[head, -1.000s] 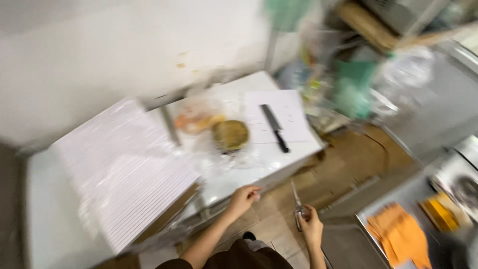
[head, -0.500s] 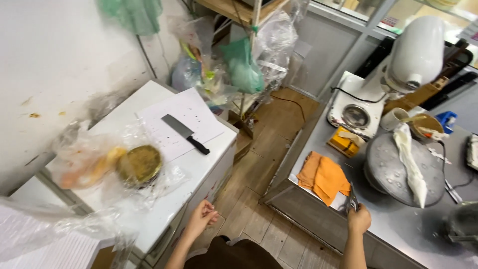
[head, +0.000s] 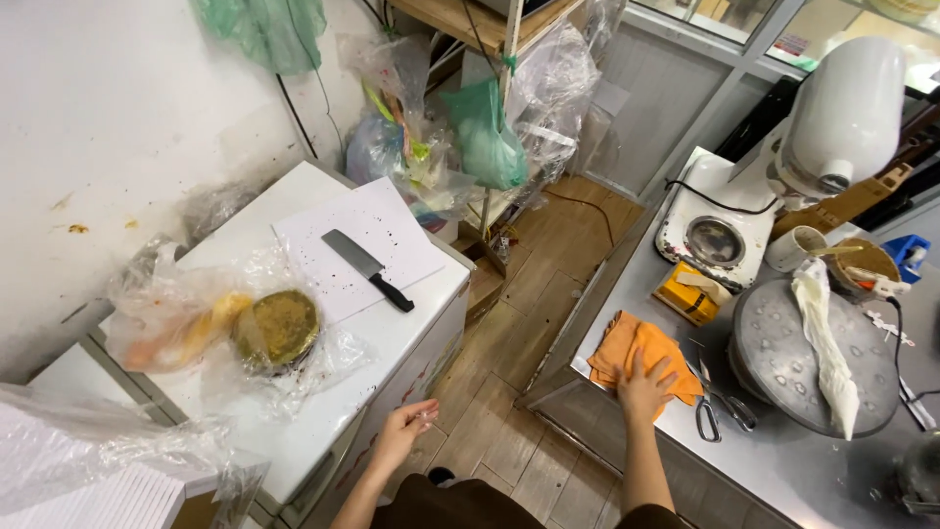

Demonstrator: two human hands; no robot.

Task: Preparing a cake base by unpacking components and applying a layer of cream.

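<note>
On the steel counter (head: 783,470) our right hand (head: 644,384) lies flat, fingers spread, pressing the orange cloth (head: 641,355) near the front edge. To wipe well we would keep the palm broad on the cloth and steer clear of the scissors (head: 720,407) just beside it. Our left hand (head: 403,429) hangs loosely curled and empty beside the white cabinet (head: 411,338).
</note>
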